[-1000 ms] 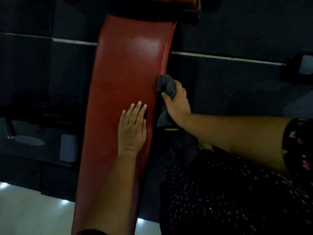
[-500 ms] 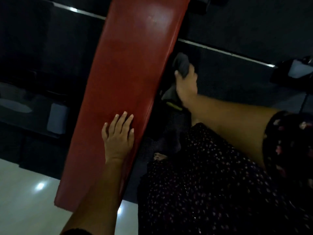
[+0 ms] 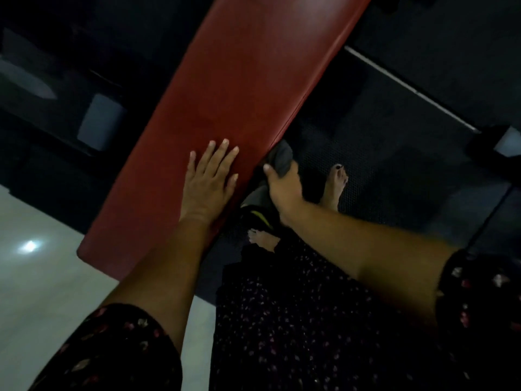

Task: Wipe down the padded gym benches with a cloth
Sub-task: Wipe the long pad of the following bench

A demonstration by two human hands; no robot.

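a: where's the cloth?
b: the dark cloth [image 3: 280, 158] is bunched in the right hand [image 3: 284, 190], pressed against the right side edge of the red bench [image 3: 253, 80], towards its near end.
a: and the fingers?
b: the right thumb and fingers are curled round the cloth, gripping it. the left hand [image 3: 207, 179] lies flat on the padding, fingers straight and spread, holding nothing.
a: anything around them?
b: a bare foot [image 3: 335, 184] stands on the dark mat [image 3: 394, 165] just beyond the right hand. pale shiny floor [image 3: 42, 292] shows beside the bench's near end.
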